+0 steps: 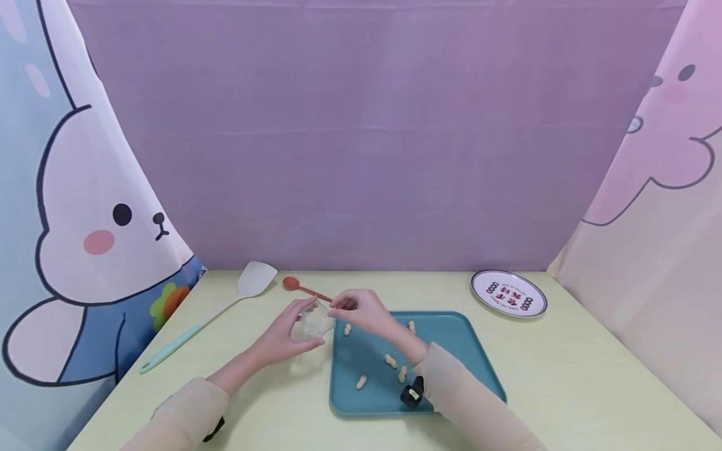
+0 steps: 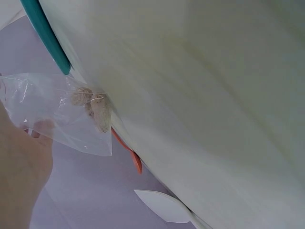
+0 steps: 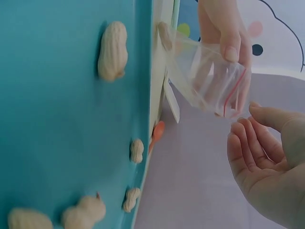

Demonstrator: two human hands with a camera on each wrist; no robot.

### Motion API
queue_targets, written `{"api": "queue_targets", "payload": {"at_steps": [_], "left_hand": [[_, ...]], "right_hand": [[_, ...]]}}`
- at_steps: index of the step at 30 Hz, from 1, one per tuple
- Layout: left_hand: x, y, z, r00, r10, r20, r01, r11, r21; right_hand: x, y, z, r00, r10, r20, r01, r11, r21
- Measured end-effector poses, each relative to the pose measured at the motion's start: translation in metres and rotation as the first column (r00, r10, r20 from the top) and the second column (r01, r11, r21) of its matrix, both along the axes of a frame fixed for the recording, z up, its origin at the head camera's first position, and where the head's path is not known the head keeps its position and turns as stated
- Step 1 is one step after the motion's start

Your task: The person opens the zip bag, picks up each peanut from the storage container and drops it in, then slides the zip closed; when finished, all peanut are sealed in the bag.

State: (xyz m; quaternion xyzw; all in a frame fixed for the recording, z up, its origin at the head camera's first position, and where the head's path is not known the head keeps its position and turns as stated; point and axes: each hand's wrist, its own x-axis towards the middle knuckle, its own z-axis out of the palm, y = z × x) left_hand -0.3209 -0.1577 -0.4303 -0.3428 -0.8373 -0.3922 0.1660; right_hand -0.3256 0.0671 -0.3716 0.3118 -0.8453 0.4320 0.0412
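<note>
And here's the left hand point(image 1: 287, 335), thumb and fingers pinching 1 clear zip bag point(image 1: 314, 322), with peanuts point(image 2: 100, 113) at the end away from those fingers! The right hand point(image 1: 363, 311) is at the bag's mouth, fingers curled; can't tell if they pinch the edge. Below and right of these fingers, 5 loose peanuts point(image 1: 390, 361) show on the teal tray point(image 1: 366, 351). Beyond both hands' fingertips, 1 red spoon point(image 1: 290, 283); left of the left fingers, 1 spatula point(image 1: 256, 280); well right of the right fingers, 1 plate point(image 1: 509, 294).
</note>
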Motion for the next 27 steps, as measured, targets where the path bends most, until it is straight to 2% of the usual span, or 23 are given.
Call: {"api": "queue_targets", "payload": {"at_steps": [6, 13, 20, 27], "left_hand": [[0.001, 0.001, 0.001, 1.000, -0.005, 0.005, 0.005, 1.000, 0.006], [0.000, 0.001, 0.003, 1.000, 0.018, 0.001, -0.018, 1.000, -0.011], [0.000, 0.000, 0.004, 1.000, 0.019, 0.008, -0.019, 1.000, -0.011], [0.001, 0.001, 0.004, 1.000, 0.020, 0.007, -0.020, 1.000, -0.009]], "right_hand": [[-0.004, 0.021, 0.006, 1.000, -0.023, -0.011, 0.023, 1.000, 0.005], [-0.008, 0.066, 0.007, 0.996, -0.081, -0.034, 0.082, 0.996, 0.033], [-0.017, 0.109, -0.008, 0.986, -0.164, -0.010, 0.164, 0.983, 0.081], [-0.029, 0.136, -0.022, 0.987, -0.159, -0.025, 0.161, 0.981, 0.111]]}}
